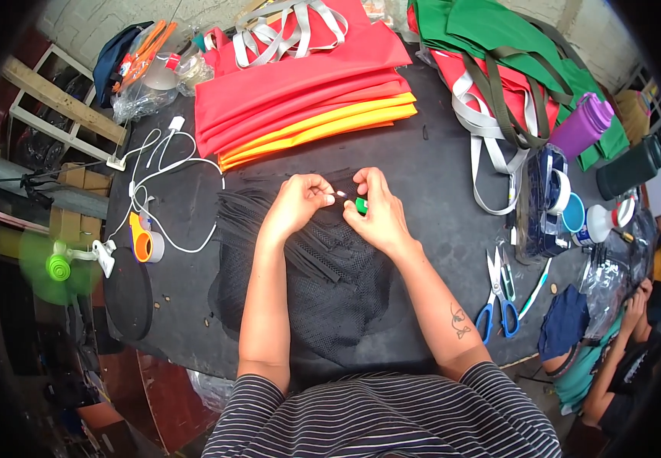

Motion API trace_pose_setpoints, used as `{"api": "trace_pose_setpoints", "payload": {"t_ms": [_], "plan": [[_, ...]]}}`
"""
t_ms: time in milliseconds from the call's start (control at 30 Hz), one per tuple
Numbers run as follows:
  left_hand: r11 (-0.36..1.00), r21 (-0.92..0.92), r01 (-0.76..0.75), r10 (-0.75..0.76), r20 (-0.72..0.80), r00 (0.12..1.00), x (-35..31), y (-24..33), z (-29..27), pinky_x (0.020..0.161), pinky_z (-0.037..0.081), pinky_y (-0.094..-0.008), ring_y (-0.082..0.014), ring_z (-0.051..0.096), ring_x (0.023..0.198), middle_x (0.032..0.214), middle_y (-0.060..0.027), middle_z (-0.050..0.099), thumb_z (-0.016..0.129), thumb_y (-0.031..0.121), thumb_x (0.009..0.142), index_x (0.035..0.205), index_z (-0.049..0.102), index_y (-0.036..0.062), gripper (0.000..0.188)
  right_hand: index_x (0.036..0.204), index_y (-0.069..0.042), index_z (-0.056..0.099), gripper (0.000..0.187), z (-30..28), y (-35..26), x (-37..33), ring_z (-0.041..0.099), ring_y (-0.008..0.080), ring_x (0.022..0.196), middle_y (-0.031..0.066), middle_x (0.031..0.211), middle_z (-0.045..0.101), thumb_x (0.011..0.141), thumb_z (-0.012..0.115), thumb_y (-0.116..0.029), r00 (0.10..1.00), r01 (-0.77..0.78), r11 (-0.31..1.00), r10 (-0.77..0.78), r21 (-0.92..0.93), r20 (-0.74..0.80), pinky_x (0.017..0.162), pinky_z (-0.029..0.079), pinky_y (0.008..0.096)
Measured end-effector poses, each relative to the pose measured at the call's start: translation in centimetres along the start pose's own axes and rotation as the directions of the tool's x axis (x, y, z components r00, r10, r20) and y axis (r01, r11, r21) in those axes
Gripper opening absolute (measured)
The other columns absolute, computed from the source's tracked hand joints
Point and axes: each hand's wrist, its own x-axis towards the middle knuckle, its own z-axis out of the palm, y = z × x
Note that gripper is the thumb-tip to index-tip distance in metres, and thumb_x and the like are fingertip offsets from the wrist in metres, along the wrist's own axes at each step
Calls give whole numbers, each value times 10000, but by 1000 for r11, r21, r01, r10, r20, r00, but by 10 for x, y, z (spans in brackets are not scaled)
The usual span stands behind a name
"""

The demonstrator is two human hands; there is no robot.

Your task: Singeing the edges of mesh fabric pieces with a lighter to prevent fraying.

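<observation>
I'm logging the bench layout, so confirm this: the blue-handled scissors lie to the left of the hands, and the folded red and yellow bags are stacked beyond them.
Not quite. The head view shows the scissors lying to the right of the hands, past the right hand, not on the side of the left hand. The rest holds: the folded red and yellow bags are stacked beyond the hands.

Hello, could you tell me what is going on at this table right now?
A person in a striped shirt works over a pile of black mesh on a dark table. The left hand pinches a small white piece, and the right hand holds a small green object against it. Folded red and yellow fabric lies behind; blue scissors lie to the right.
</observation>
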Motion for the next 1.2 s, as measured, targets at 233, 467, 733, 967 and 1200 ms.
{"api": "trace_pose_setpoints", "payload": {"t_ms": [233, 467, 733, 967, 1200], "plan": [[1000, 0, -13, 13, -3, 1000, -1, -4, 0, 676, 493, -214, -48, 584, 718, 786, -19, 663, 693, -8, 823, 881, 658, -45, 78, 1023, -56, 490, 346, 1, -3, -1, 630, 294, 817, 107, 950, 566, 781, 691, -200, 1000, -9, 1000, 8, -23, -14, 728, 526, 397], [998, 10, -57, 57, 27, 998, -1, -1, 2, 697, 504, -240, -57, 593, 740, 791, -30, 660, 669, 30, 854, 893, 649, -42, 85, 768, -19, 599, 145, 14, 5, 2, 611, 336, 697, 111, 770, 574, 769, 707, -115, 984, 146, 987, -138, 66, -112, 632, 496, 396], [996, 72, 56, -44, -162, 986, 6, 22, 20, 716, 498, -365, -258, 663, 749, 778, -184, 652, 533, 167, 937, 1014, 636, 24, 192, 760, 44, 549, 336, -1, 15, -3, 448, 142, 605, 111, 677, 483, 789, 767, -209, 957, 1, 993, 33, 118, -288, 576, 420, 302], [869, 493, -35, 156, -207, 966, 17, 5, 29, 853, 491, -463, -355, 644, 952, 962, -186, 663, 565, 186, 914, 1094, 663, 60, 240, 1026, -66, 505, 197, -21, 37, 1, 395, 36, 551, -11, 800, 512, 945, 578, -231, 938, -68, 758, 271, 648, -218, 499, 314, 193], [904, 410, -121, 211, -181, 961, 5, 23, 22, 763, 499, -401, -298, 638, 838, 935, -119, 628, 734, 104, 739, 928, 695, 40, 203, 951, -56, 523, 129, -18, 34, 0, 453, 18, 609, -32, 782, 521, 890, 634, -81, 950, -177, 699, 307, 693, -66, 525, 371, 189]]}}
